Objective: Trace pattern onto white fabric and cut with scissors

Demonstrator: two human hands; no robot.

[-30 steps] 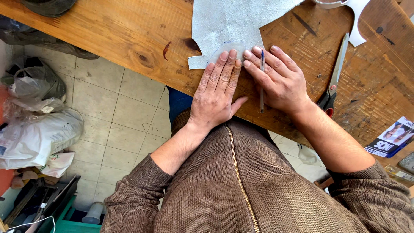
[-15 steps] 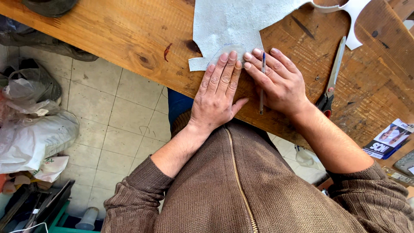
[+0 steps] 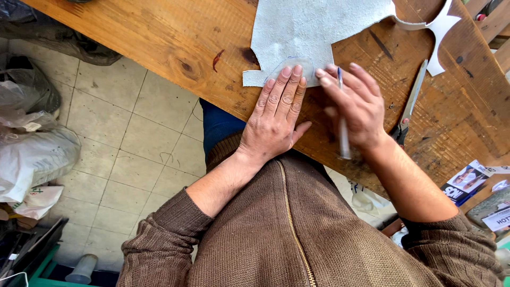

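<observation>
A pale grey sheet of leather-like material (image 3: 313,26) lies on a worn wooden workbench (image 3: 159,37). My left hand (image 3: 276,114) presses flat on a small clear rounded template (image 3: 284,66) at the sheet's near edge, where a blue drawn line shows. My right hand (image 3: 358,103) holds a pen (image 3: 342,114), its blue tip at the template's right side, close to the left fingertips. Both forearms come out of brown knitted sleeves.
Scissors (image 3: 409,106) lie on the bench right of my right hand. A white cut-out scrap (image 3: 438,32) sits at the far right. Plastic bags (image 3: 32,154) rest on the tiled floor at left. Printed papers (image 3: 467,180) lie at lower right.
My right hand has shifted slightly around the template with the pen and looks blurred. The left hand stays pressed flat. The view has moved a little.
</observation>
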